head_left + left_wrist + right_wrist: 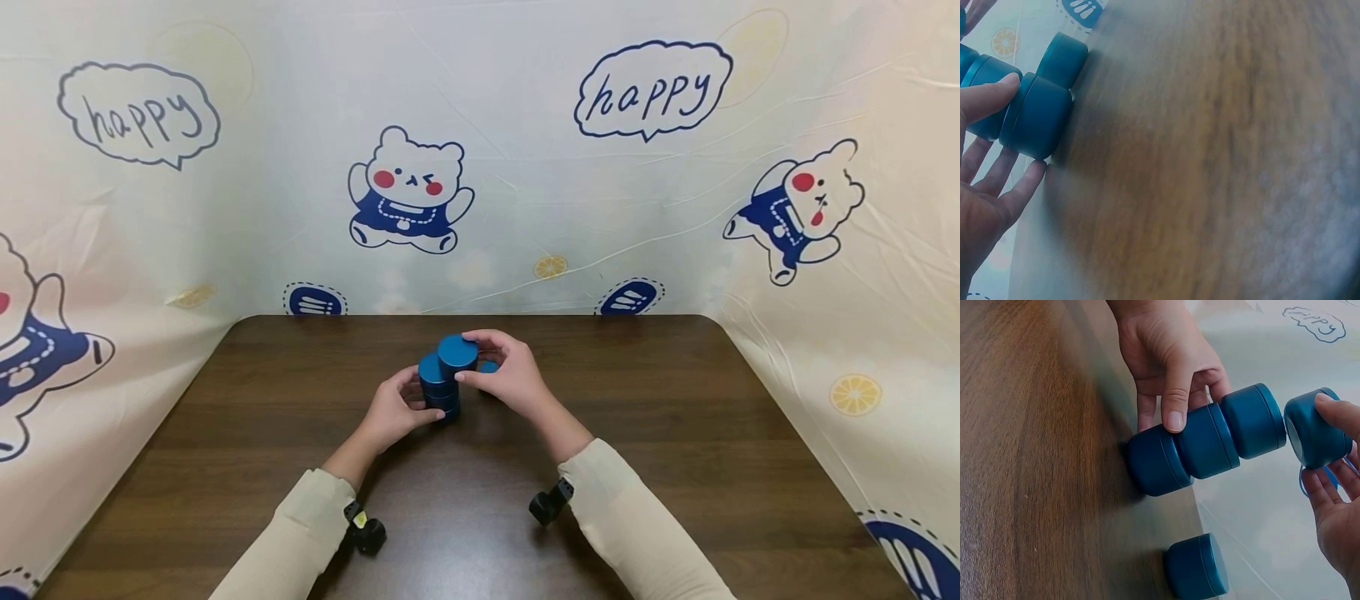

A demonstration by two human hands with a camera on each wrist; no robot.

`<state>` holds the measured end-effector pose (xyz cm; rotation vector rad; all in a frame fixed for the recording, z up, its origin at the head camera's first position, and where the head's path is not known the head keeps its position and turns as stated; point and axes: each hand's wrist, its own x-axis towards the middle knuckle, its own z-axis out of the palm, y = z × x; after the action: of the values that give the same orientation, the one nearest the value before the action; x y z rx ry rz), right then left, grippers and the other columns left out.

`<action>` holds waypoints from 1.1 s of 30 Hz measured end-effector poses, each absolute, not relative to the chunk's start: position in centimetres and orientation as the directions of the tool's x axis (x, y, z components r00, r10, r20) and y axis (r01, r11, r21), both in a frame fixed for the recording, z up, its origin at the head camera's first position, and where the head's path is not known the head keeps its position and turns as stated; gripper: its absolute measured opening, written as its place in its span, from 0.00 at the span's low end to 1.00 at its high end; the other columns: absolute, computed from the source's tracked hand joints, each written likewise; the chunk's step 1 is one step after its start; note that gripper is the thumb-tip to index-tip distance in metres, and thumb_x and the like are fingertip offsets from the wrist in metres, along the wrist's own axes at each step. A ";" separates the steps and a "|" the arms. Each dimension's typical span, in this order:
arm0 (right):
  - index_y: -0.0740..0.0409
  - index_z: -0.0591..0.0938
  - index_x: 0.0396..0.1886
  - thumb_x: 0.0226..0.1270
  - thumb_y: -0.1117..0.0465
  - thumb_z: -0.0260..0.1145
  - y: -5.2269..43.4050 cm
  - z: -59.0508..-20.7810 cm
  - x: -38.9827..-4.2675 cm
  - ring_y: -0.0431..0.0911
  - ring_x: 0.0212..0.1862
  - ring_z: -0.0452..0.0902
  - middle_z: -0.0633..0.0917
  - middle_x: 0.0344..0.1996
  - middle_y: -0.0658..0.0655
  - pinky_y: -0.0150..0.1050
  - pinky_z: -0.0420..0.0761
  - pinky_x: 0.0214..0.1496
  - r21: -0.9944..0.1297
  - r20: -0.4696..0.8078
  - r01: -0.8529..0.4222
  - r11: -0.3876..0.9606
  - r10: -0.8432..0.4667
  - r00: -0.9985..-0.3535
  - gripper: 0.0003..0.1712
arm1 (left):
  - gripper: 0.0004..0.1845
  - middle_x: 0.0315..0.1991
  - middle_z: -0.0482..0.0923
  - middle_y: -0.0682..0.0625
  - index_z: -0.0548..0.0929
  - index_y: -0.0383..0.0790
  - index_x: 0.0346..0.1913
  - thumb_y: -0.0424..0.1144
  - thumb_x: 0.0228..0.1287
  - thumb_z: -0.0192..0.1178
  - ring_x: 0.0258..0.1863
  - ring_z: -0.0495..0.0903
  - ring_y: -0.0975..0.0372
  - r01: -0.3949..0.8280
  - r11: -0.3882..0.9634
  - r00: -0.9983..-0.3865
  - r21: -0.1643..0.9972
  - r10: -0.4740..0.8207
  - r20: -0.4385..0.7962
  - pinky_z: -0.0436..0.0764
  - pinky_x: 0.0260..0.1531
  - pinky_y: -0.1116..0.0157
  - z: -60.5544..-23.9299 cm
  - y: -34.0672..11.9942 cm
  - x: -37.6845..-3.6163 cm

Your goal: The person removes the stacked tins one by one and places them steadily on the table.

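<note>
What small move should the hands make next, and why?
Probably the right hand should ease its blue, round, lidded container left until centred over the three-high stack of matching blue containers, then lower it. In the head view, the held container sits off to the right of the stack's top, while the left hand grips the stack lower down, likely steadying it.

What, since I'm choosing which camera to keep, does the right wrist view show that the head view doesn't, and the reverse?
Only the right wrist view: the underside of the held container and most of the side of the separate container.
Only the head view: both sleeves and the black wrist cameras.
Both: the left hand gripping the stack, the right hand pinching the held container, the table and a "happy" print.
</note>
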<state>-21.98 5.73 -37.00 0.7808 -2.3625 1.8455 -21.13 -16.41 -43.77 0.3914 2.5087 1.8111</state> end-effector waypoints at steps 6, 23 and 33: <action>0.67 0.78 0.58 0.57 0.68 0.74 6.1 -37.0 -22.0 0.56 0.54 0.78 0.81 0.53 0.64 0.48 0.77 0.60 -0.899 0.317 -0.397 0.186 -0.351 -0.881 0.28 | 0.35 0.57 0.75 0.33 0.71 0.30 0.63 0.24 0.51 0.72 0.55 0.76 0.39 0.195 0.293 -0.967 0.936 0.217 0.134 0.77 0.52 0.46 -43.8 -16.4 -21.1; 0.66 0.78 0.58 0.57 0.68 0.74 7.0 -37.3 -22.0 0.55 0.54 0.78 0.80 0.55 0.63 0.47 0.77 0.60 -0.905 0.297 -0.375 0.201 -0.335 -0.894 0.28 | 0.35 0.57 0.75 0.33 0.71 0.30 0.63 0.24 0.50 0.72 0.55 0.76 0.40 0.199 0.309 -0.967 0.930 0.214 0.136 0.78 0.52 0.47 -43.8 -16.4 -21.1; 0.67 0.78 0.58 0.57 0.69 0.74 7.5 -37.5 -21.9 0.57 0.54 0.77 0.80 0.55 0.65 0.54 0.75 0.61 -0.913 0.298 -0.368 0.179 -0.324 -0.898 0.28 | 0.36 0.57 0.75 0.34 0.70 0.31 0.64 0.24 0.51 0.72 0.56 0.76 0.40 0.180 0.314 -0.971 0.932 0.209 0.117 0.78 0.52 0.47 -43.7 -16.4 -21.1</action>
<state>-21.90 7.48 -37.54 0.7001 -2.3835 1.8630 -21.06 -16.35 -43.73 0.3734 2.5260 1.7868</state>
